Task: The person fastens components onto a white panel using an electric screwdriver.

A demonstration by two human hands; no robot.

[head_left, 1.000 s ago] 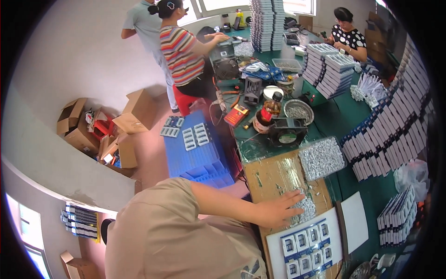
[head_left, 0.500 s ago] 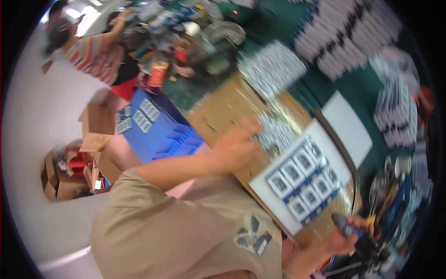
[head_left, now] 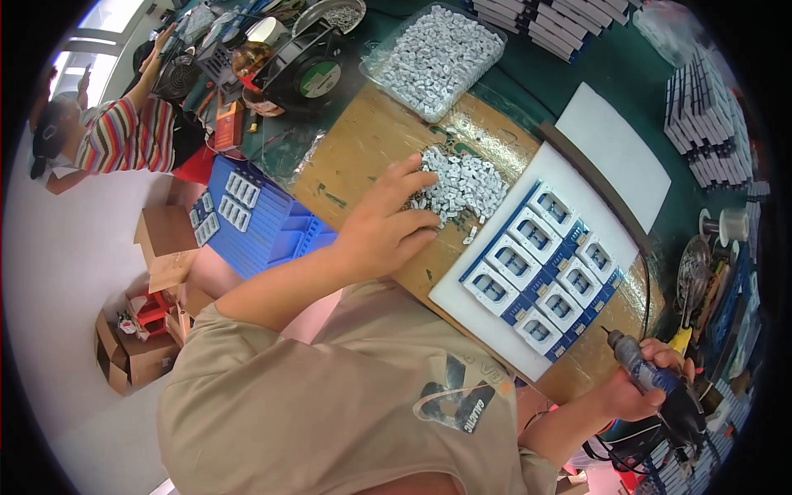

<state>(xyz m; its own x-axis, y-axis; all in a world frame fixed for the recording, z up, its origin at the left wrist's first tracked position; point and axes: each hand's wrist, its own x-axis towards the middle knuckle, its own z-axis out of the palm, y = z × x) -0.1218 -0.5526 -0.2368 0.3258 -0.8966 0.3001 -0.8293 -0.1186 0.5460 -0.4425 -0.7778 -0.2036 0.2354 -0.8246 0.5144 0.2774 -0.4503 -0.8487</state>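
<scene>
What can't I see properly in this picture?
All in the head view:
What lies beneath the left grip: covered by it.
Palm of the right grip: hidden behind the grey-and-black handheld power tool.
Rest of the stacked white-and-blue panels: cut off by the upper edge.
Number of small white pieces: too small and heaped to count.

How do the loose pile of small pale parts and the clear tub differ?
Containment: the pile lies loose on the brown board; the tub has walls around its parts.
Amount: the pile is visibly smaller than the tub's load.
Hands: the left hand is at the pile's edge; none is at the tub.
Shared: both consist of or hold small, pale parts, jumbled.
</scene>
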